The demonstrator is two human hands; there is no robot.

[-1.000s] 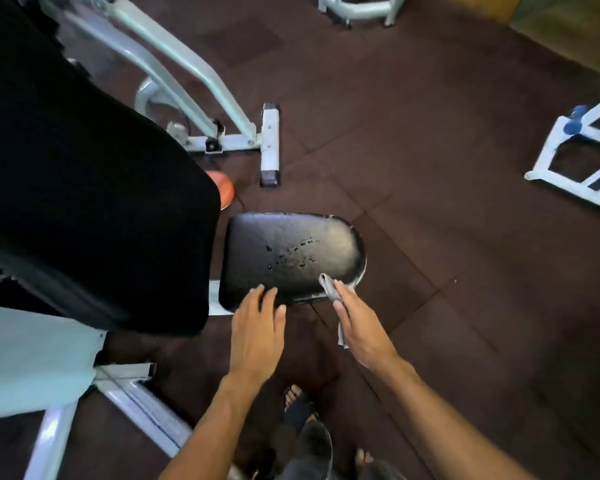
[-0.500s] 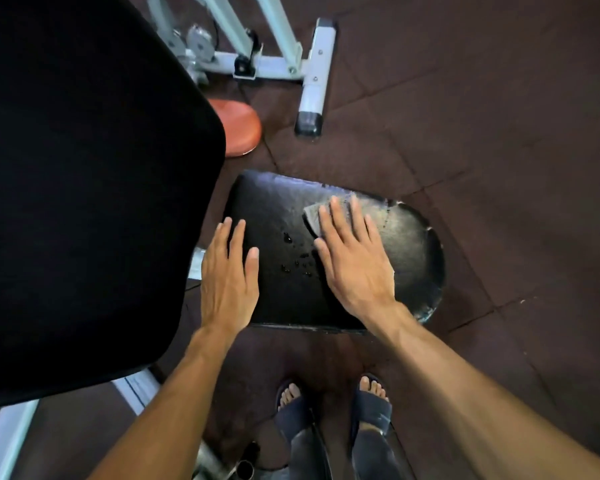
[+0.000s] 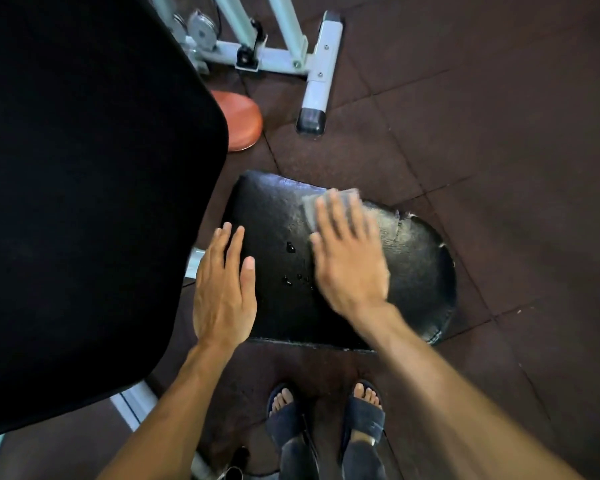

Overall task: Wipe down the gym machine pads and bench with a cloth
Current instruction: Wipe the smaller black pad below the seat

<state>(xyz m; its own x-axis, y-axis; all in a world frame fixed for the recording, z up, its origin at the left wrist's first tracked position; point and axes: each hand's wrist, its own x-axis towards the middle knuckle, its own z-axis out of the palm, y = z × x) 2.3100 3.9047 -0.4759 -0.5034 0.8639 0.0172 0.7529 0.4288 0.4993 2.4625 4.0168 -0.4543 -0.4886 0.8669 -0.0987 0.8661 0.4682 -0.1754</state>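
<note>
You are pressing your right hand [image 3: 349,252] flat on the grey cloth [image 3: 326,206], fingers straight and spread, so the cloth is pinned between your palm and the black seat pad [image 3: 274,216] rather than gripped. A second ago you were pinching that cloth at the pad's near edge; now it is lying toward the far edge, about midway across, with only its far end showing past your fingertips. Your hand is blurring, so you are probably mid-stroke, though the direction cannot be read. Your left hand [image 3: 224,289] is resting open on the pad's left edge, fingers together, bracing it as it was half a second ago. The right part of the pad is showing a streaky sheen where the cloth has likely passed. Water droplets [image 3: 290,247] are sitting near the pad's middle, just left of your right hand, so that patch is waiting for a pass. The large black back pad [image 3: 84,202] on your left looks dry and matte.
</note>
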